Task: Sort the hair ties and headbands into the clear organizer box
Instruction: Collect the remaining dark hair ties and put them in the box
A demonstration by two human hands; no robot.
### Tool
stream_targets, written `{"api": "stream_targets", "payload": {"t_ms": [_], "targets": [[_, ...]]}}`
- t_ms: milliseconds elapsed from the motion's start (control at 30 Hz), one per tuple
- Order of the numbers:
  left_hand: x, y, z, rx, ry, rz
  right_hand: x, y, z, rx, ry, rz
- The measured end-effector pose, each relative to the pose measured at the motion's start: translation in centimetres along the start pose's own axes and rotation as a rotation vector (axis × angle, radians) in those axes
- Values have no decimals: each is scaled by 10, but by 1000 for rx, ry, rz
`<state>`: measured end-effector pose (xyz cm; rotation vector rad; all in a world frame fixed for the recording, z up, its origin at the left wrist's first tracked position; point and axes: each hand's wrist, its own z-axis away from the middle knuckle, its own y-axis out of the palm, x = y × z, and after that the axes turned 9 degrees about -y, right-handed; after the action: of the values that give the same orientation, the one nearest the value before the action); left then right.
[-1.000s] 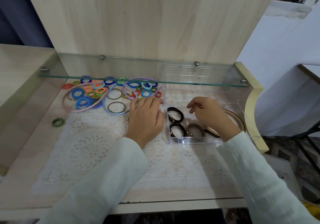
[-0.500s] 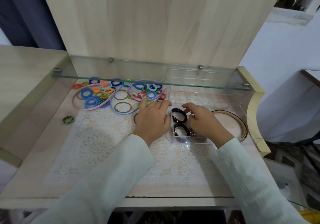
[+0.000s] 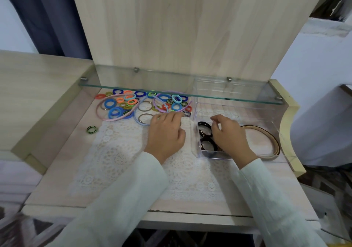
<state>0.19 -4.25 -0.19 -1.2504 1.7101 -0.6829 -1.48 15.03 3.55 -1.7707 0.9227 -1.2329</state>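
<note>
While the left hand [image 3: 165, 134] lies palm down on the white lace mat [image 3: 118, 151], its fingers reach forward, loose and only a little bent. Their tips rest at the near edge of the pile of coloured hair ties [image 3: 131, 101]. The right hand [image 3: 228, 136] hangs over the left part of the clear organizer box [image 3: 196, 111]. Its fingers are curled, and the thumb and first finger come close together; whether something small is between them, I cannot tell.

Just under this hand, inside the box, lie black hair ties [image 3: 202, 123], one behind the other and partly hidden by the hand. In the wider right part of the same box lie thin tan headbands [image 3: 276, 145], curved along its floor.

The box stands on the right side of the tabletop [image 3: 57, 170], with its far part under the glass shelf [image 3: 171, 92]. The pile lies to the left of the box, near the back, and also partly under the shelf. It has blue, orange, green and red rings, mixed with some brown ones. A pink headband [image 3: 106, 119], a light blue headband [image 3: 134, 117] and a purple headband [image 3: 154, 102] lie in and around this pile. One green and black hair tie [image 3: 88, 129] lies alone, apart from the pile, near the left edge of the mat. Both arms wear pale sleeves [image 3: 123, 199].
</note>
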Motion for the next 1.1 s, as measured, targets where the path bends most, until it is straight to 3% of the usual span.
{"api": "stream_targets", "payload": {"t_ms": [100,300,533,700,933,1100], "targets": [[21,-6,5,-47,-105,3,18,4,3,-155,50,-116],[61,-22,11,-86,-229,-57,66,18,9,-322,-113,-177],[97,-37,3,-54,-245,-155,95,63,11,-245,-306,-72],[109,-45,-9,-8,-128,-218,96,80,17,-252,-355,19],[115,-55,-37,216,-56,-225,88,89,12,-250,-280,-59],[112,-62,-51,267,-77,-309,86,90,12,-240,-239,-85]]}}
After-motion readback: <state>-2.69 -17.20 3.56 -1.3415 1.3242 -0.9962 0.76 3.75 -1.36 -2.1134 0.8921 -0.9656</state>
